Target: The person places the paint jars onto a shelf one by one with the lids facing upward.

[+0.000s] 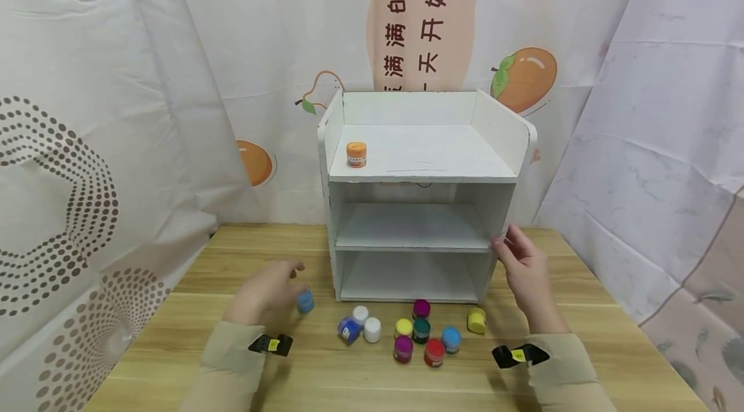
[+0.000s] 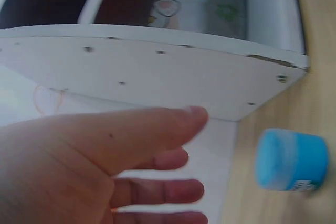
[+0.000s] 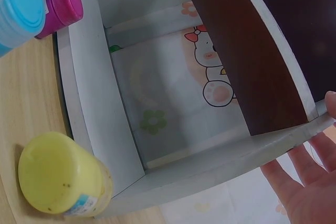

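A white shelf unit (image 1: 413, 243) stands in the middle of the table. My right hand (image 1: 527, 270) is at its right side panel; in the right wrist view the thumb lies at the front edge and the fingers (image 3: 283, 179) reach along the outer face, holding the panel. My left hand (image 1: 264, 289) hovers to the left of the unit with fingers extended and nothing in it. Close by it on the table is a light blue paint jar (image 2: 292, 159), apart from the fingers. An orange paint jar (image 1: 356, 155) rests on the top shelf at the left.
Several paint jars stand before the unit: white jars (image 1: 372, 330), a dark blue jar (image 1: 349, 330) tipped over, purple (image 1: 403, 349), red (image 1: 434, 352), green (image 1: 421, 330) and another light blue (image 1: 451, 339). A yellow jar (image 1: 476, 321) sits near the right hand. Printed curtains (image 1: 279, 24) hang behind.
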Demonstrator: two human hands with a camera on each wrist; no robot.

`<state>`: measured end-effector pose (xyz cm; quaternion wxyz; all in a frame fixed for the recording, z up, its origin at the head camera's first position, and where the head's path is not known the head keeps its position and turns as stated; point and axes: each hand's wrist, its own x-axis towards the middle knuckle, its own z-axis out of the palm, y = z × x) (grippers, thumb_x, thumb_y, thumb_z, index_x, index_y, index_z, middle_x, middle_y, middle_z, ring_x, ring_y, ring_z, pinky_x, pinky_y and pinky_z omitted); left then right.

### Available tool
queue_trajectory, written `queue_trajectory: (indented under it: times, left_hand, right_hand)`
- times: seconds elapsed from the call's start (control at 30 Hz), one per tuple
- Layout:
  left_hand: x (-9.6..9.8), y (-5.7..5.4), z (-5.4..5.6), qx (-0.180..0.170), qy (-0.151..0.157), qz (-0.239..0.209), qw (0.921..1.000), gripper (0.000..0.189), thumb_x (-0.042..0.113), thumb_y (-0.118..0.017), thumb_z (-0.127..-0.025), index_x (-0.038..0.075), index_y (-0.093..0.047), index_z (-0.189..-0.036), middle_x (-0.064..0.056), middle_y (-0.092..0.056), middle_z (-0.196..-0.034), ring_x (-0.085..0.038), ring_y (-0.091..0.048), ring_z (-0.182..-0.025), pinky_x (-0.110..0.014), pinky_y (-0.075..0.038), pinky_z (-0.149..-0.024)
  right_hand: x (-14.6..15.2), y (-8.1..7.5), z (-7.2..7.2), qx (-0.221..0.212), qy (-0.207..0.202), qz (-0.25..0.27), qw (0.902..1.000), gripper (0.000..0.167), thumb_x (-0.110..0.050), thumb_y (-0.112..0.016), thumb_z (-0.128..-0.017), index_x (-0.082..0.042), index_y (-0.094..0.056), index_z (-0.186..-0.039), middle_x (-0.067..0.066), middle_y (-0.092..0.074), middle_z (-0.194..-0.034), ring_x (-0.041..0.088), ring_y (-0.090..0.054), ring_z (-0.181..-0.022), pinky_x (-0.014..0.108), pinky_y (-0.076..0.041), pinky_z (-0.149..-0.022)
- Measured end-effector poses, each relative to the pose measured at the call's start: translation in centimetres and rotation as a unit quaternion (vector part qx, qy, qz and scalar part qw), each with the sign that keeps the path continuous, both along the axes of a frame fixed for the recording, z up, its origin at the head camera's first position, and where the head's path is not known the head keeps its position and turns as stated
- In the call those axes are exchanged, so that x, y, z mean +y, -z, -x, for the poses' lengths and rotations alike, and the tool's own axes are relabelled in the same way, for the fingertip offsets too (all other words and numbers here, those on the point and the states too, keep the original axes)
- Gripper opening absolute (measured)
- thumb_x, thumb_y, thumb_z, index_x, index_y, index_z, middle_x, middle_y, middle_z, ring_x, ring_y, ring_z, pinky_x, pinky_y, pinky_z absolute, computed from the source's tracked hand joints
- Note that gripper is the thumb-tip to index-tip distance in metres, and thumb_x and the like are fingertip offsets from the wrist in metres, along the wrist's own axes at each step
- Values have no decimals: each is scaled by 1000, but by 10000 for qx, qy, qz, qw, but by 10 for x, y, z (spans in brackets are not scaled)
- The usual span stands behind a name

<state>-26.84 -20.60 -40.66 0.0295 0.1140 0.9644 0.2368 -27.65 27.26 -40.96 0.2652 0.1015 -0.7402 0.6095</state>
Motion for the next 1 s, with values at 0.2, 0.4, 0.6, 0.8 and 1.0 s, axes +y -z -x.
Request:
queue_trajectory:
  times: [0.2,0.4,0.6,0.8,1.0]
  left_hand:
    - [-4,-17,-4,694,353,71,9969,42,21,-76,-91,8,-66,-130,-11,-68,-119,-31,-65,-106,-49,-54,-86]
    - [3,-20,-7,908,724,317,9927,38,13,-78,-87,14,-70,-124,-4,-67,-121,-24,-64,-107,-44,-54,-85]
    - [11,-11,-6,585,894,252,9940,37,2,-77,-85,16,-72,-119,0,-66,-124,-26,-63,-109,-43,-53,-90]
    - [13,3,-4,159,670,349,9970,38,0,-73,-89,14,-70,-125,-4,-62,-133,-26,-62,-113,-45,-52,-91]
    - [15,12,-2,-284,450,398,9978,42,-9,-64,-89,12,-71,-124,-6,-62,-126,-22,-55,-89,-38,-48,-74]
  right_hand:
    - [0,-1,1,60,-20,-1,10000,47,-9,-62,-102,-2,-52,-147,17,-57,-141,4,-58,-117,16,-50,-89]
    - [0,-1,0,76,-3,-34,10000,47,-8,-62,-102,0,-51,-147,14,-58,-139,4,-59,-116,15,-51,-88]
    - [0,0,0,90,3,-22,10000,47,-8,-62,-102,-1,-52,-147,15,-58,-139,3,-59,-116,16,-51,-88]
    - [0,1,1,99,-43,42,9999,46,-9,-62,-102,-2,-53,-146,11,-60,-137,5,-59,-116,16,-51,-88]
    - [0,1,1,81,-78,101,9999,47,-9,-63,-102,-1,-53,-147,6,-60,-137,4,-59,-115,15,-50,-89]
